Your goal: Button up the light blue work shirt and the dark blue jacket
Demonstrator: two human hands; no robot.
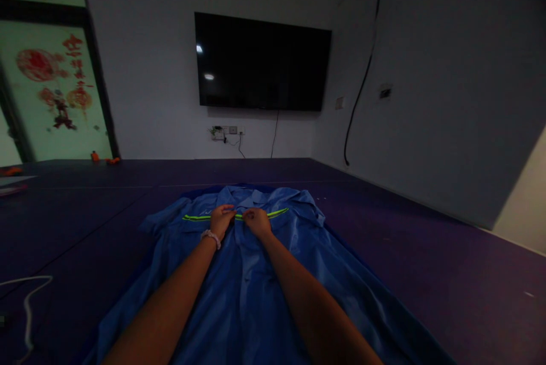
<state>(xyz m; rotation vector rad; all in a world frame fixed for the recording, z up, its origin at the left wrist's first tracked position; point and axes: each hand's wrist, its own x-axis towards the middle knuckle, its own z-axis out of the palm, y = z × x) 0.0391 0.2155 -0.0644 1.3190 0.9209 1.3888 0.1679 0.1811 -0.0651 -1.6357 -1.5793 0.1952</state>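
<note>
A blue collared shirt with a neon-yellow stripe across its chest lies spread out, front side up, collar pointing away from me. My left hand, with a beaded band at the wrist, pinches the shirt's front edge at stripe height. Just to its right, my right hand is closed, its curled fingers on the other side of the front opening. A small gap separates the hands. What exactly sits between the fingertips, such as a button, is too small to tell.
The shirt rests on a dark purple floor. A white cable lies at lower left. Small orange objects stand by the glass door. A television hangs on the far wall, and a black cable hangs at right.
</note>
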